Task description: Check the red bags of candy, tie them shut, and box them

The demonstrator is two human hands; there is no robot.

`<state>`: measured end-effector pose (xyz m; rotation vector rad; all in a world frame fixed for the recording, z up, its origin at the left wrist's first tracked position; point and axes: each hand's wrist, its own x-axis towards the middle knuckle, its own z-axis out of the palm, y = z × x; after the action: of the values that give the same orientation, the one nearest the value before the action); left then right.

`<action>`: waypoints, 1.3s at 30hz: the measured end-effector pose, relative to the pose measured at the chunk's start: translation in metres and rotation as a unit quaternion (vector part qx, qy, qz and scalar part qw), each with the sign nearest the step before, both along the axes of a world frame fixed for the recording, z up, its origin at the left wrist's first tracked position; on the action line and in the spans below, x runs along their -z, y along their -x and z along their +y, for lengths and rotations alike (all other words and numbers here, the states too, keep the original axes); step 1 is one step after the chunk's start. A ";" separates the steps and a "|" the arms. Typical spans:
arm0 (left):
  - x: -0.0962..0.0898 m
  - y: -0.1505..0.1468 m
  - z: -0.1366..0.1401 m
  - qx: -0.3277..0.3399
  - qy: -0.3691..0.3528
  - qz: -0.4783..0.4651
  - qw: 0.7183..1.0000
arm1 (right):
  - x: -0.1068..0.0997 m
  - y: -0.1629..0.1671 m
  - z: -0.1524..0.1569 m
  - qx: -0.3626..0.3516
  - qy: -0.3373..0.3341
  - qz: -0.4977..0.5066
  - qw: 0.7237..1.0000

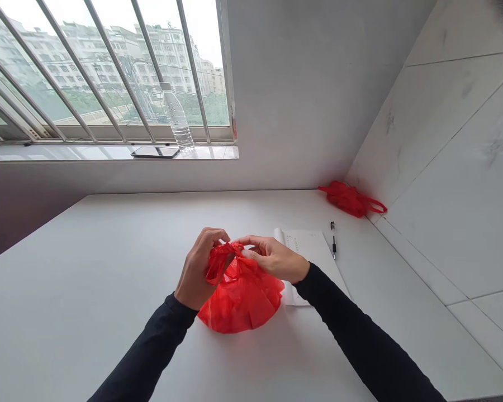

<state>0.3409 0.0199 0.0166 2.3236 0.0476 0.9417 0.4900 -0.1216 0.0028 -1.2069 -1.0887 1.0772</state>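
Note:
A red plastic bag [245, 304], rounded and bulging at the bottom, rests on the white table in front of me. Its top is bunched together between my hands. My left hand [199, 271] is closed around the gathered handles on the left side. With thumb and fingers, my right hand [272, 257] pinches the bag's neck from the right. What the bag contains is hidden by the red plastic.
An open notebook [314, 251] lies partly under my right forearm, with a black pen [333, 240] beside it. Another red bag [350, 198] sits crumpled in the back right corner. On the windowsill are a phone [155, 152] and a clear water bottle [176, 117].

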 end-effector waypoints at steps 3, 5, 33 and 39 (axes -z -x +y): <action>-0.001 0.000 -0.001 0.004 -0.008 0.004 1.000 | -0.001 0.001 0.001 0.033 -0.014 -0.021 0.999; -0.003 0.000 -0.003 0.006 -0.018 0.006 1.000 | -0.003 0.000 0.000 0.084 -0.025 -0.051 0.995; 0.012 0.008 0.090 -0.426 0.204 0.151 0.869 | -0.026 -0.033 -0.024 0.201 0.010 -0.172 0.964; -0.004 0.007 0.059 -0.330 0.273 0.146 0.892 | -0.031 -0.030 -0.047 0.219 -0.026 -0.140 0.965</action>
<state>0.3338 0.0791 0.0204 1.8904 1.1381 0.7274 0.5203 -0.1683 0.0340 -1.5009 -0.9874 0.5474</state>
